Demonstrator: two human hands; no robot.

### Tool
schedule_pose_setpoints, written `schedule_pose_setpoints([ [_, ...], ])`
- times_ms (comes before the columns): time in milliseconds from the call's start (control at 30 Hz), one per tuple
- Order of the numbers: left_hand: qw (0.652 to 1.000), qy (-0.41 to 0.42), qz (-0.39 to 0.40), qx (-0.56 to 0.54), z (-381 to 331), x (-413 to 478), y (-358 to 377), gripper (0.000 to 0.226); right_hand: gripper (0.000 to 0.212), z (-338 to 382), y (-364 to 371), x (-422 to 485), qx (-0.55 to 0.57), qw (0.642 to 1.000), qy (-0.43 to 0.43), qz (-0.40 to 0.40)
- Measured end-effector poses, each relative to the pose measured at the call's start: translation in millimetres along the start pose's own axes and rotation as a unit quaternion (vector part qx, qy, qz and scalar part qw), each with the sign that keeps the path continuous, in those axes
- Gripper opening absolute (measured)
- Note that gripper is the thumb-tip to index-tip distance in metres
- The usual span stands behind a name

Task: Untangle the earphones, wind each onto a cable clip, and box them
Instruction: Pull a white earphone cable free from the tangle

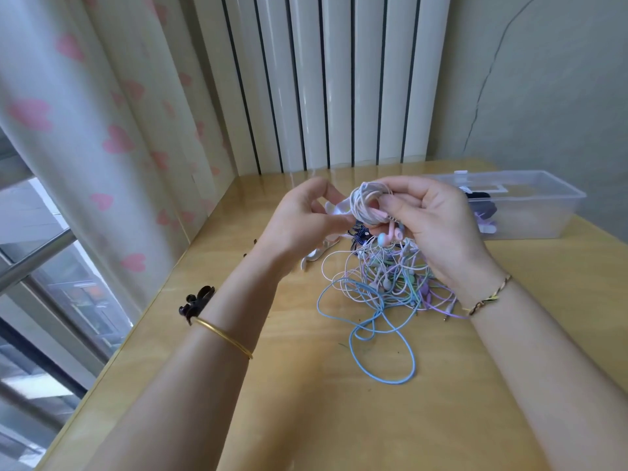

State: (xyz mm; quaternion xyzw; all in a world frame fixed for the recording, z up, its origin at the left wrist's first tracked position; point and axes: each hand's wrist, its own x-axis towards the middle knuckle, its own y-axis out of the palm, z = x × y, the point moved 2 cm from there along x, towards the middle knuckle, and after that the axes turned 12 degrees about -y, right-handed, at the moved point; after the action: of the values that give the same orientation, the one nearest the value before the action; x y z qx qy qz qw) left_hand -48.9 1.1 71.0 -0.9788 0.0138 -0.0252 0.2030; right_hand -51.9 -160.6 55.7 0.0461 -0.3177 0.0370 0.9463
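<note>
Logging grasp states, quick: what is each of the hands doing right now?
Left hand: closed, pinching what looks like a white cable clip.
Right hand: closed, gripping the wound pale-pink earphone coil.

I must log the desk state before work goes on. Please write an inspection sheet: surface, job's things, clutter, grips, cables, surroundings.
Surface: glossy wooden table.
Job's things: wound coil on a white clip, held above the table; spare clip lying on it; black clips at its left edge; clear box far right, dark items inside.
Clutter: nothing seen.
Grips: left hand pinches the white clip; right hand holds the wound coil.
Cables: tangled earphones, blue, pink, purple and green, below the hands.
Surroundings: heart-print curtain and window at left, white ribbed panel behind, cracked wall at right.
</note>
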Motion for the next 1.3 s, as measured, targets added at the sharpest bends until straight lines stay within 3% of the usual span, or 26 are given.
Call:
schedule_pose_setpoints([
  [167, 0.998, 0.022, -0.007, 0.054, -5, 0, 5, 0.025, 0.029, 1, 2, 0, -0.121, 0.991, -0.053, 0.002],
  [400, 0.986, 0.091, -0.009, 0.140, -8, -1, 3, 0.034, 0.039, 2, 3, 0, -0.136, 0.990, -0.047, -0.002],
  [600, 0.996, 0.072, 0.034, 0.044, -11, -6, 5, 0.028, 0.038, 4, 3, 5, -0.165, 0.986, -0.036, 0.004],
  [800, 1.000, 0.025, 0.010, 0.000, -5, -6, 8, 0.026, 0.029, 0, 3, 8, -0.148, 0.988, 0.007, 0.039],
  [933, 0.997, -0.021, 0.066, -0.037, -5, -8, 9, 0.021, 0.034, -3, 1, 8, -0.201, 0.979, 0.007, 0.024],
  [1067, 0.981, -0.068, 0.113, -0.145, -8, -10, 10, 0.046, 0.028, 1, 5, 6, -0.259, 0.965, -0.007, 0.026],
  [1167, 0.984, -0.063, 0.090, -0.141, -5, -10, 12, 0.035, 0.028, 5, 11, 2, -0.291, 0.955, -0.030, 0.047],
  [1300, 0.976, -0.058, 0.105, -0.184, -4, -8, 9, 0.014, 0.025, 5, 10, 2, -0.231, 0.973, -0.015, 0.016],
])
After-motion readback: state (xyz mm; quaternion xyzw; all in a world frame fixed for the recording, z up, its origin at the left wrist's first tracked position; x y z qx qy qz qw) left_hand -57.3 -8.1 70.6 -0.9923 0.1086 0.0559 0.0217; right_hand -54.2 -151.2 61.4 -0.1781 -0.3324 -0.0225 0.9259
